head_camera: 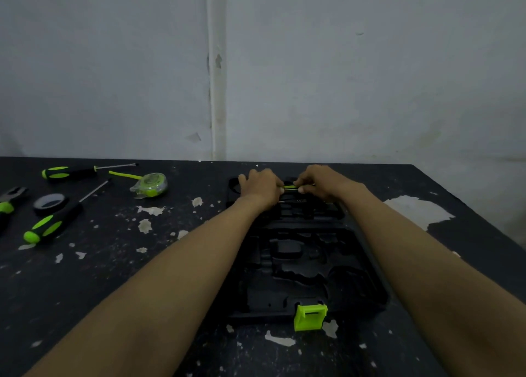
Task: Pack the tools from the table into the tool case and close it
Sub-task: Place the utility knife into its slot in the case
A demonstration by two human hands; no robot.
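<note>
Both hands — left hand (260, 187), right hand (321, 181) — fingers pinching a small green tool (290, 187) over the open case's (367, 251) far edge.

Both outstretched forearms bar the way over the open black moulded tool case (299, 265) from 6 to 12 o'clock. Bare chipped black tabletop (469, 234) lies open at 3 o'clock. Toward 9 and 10 o'clock, green-and-black screwdrivers (51, 222), a black tape roll (50, 203) and a green tape measure (149, 184) crowd the surface.
</note>
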